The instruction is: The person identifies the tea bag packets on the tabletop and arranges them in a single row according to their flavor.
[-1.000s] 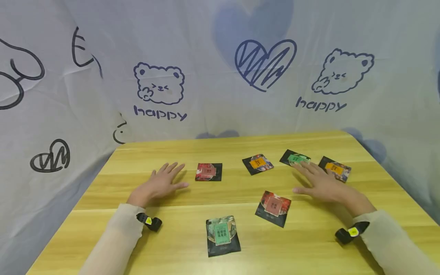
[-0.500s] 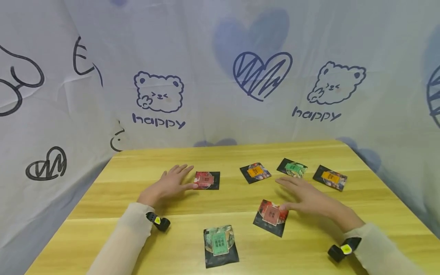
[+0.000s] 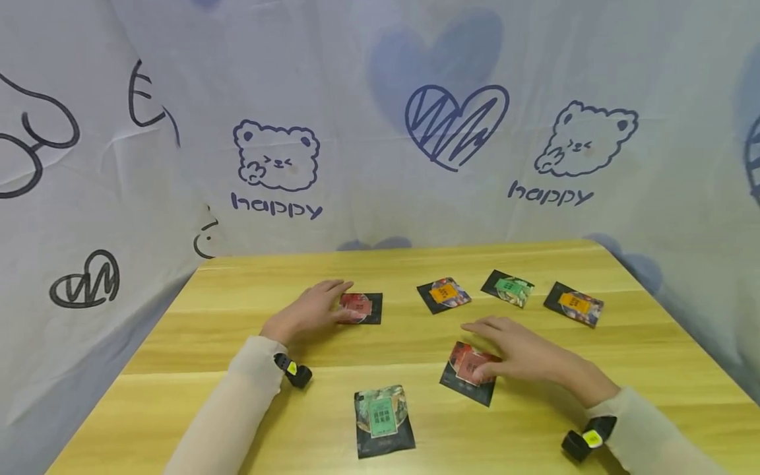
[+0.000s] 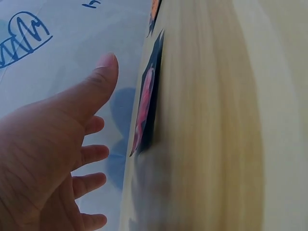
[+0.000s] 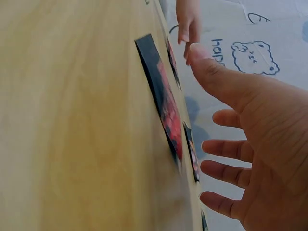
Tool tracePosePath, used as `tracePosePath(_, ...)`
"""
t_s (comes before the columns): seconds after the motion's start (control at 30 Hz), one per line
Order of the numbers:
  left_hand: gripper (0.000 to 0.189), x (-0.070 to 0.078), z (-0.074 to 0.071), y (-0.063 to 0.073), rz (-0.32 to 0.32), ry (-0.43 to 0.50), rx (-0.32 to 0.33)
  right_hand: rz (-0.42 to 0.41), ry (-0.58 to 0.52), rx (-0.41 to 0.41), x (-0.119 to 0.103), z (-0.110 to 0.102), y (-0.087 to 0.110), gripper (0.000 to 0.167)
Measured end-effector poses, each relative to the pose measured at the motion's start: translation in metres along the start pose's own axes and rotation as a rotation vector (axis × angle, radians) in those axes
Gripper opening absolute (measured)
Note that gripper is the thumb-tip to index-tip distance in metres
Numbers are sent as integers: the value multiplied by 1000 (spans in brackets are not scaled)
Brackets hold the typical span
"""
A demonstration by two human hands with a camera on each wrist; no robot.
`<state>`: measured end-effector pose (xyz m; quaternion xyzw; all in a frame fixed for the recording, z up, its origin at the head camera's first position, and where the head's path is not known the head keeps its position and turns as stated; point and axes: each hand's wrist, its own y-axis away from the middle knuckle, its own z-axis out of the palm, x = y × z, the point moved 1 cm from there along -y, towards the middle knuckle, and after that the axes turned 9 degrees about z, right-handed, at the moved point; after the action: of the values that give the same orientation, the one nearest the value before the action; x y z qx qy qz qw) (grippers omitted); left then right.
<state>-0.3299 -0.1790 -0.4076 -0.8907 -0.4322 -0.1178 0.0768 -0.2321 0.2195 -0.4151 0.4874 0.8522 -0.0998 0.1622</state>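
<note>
While both hands [image 3: 305,315] [image 3: 522,349] lie flat, fingers spread, over red packets [image 3: 360,307] [image 3: 471,369].

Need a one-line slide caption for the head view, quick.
Left hand touches one red-label packet, right hand covers another; four more lie on the wooden table.

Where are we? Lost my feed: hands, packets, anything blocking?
Left hand open, fingertips on far red packet. Right hand open over near red packet; contact unclear. Nothing blocking; four other packets lie apart.
</note>
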Motion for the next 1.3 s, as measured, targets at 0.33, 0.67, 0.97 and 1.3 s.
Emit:
tracePosePath(0.33, 80, 1, -1, -25, 40, -16, -42, 15, 36, -37, -9, 0, -9, 88)
tracePosePath(0.67, 73, 12, 16, -30, 81, -22, -102, -25, 57, -85, -16, 10, -1, 82)
tracePosePath(0.97, 71, 19, 21, -30, 72, -16, -135, -16, 39, -100, -19, 11, 3, 78)
tracePosePath(1.3, 50, 18, 15, -22, 125, -36, -118, -23, 43, -95, -20, 7, 2, 74)
